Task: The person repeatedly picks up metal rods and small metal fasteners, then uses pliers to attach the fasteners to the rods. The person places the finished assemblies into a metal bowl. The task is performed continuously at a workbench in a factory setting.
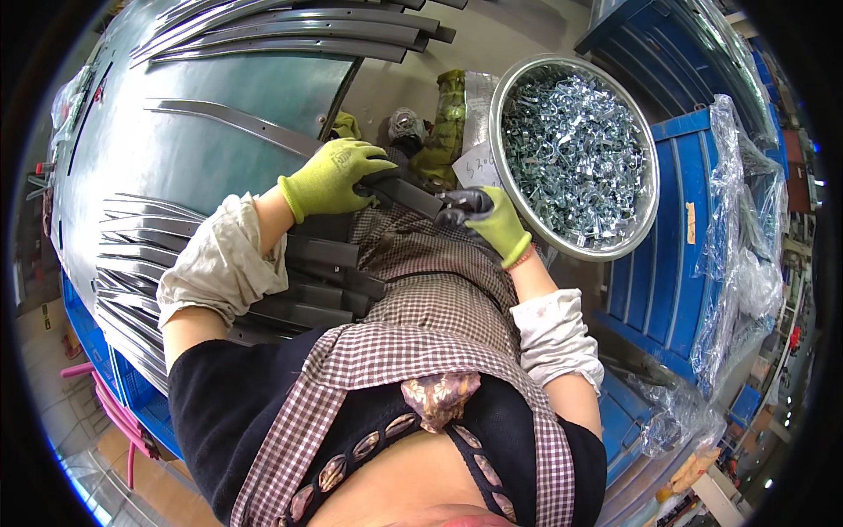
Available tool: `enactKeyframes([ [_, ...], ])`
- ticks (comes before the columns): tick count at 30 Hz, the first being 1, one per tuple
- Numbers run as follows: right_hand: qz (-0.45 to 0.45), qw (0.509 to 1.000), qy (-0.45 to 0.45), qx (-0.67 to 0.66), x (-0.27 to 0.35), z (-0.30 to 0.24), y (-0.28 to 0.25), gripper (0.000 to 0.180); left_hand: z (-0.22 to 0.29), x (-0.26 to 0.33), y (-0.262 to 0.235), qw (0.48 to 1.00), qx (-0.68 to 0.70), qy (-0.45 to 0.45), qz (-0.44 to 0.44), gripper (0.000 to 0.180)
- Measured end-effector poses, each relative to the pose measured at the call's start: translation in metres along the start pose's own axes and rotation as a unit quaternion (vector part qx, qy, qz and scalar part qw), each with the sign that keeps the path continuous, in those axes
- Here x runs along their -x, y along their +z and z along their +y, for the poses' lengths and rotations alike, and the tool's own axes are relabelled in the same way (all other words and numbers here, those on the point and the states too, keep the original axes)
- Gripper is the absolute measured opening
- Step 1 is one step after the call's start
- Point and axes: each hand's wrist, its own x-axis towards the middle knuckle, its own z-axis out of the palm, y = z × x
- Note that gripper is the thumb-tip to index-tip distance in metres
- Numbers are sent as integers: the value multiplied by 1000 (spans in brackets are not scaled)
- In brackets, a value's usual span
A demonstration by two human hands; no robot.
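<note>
Gripping a dark grey channel strip, the L hand (yellow-green glove, blk-coated fingers) is curled closed around it. R hand, same glove type, has fingers bent in at the strip's end; can't tell if it also pinches a small part. Strip's end sits btwn the hands, over the checked apron. Just R of the R hand: round metal basin, smooth rim, heaped w/ small shiny bent metal clips. Further R, blue ribbed metal bin w/ crinkled clear plastic wrap. Below/L of L hand: stacked long, smooth dark strips on the greenish table.
</note>
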Motion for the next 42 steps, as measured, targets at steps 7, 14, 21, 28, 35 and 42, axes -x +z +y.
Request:
enactKeyframes([
  [7, 90, 970, 2, 226, 12, -1, 20, 20, -4, -1, -4, 999, -7, -46, 24, 58],
  [14, 41, 953, -6, 301, 38, -15, 2, 16, -7, -5, -3, 999, -6, -36, 30, 57],
  [21, 10, 948, -23, 317, 29, -3, 4, 13, -4, -4, -4, 999, -16, -40, 23, 57],
  [28, 27, 950, -35, 309, 31, -2, 4, 20, -5, -3, -4, 999, -19, -42, 19, 56],
  [35, 23, 855, -112, 505, 13, -26, 24, 11, -2, -5, -6, 999, -8, -40, -2, 52],
  [42, -14, 871, -82, 484, 21, -35, -8, 20, -3, 1, -9, 999, 25, -28, 1, 52],
])
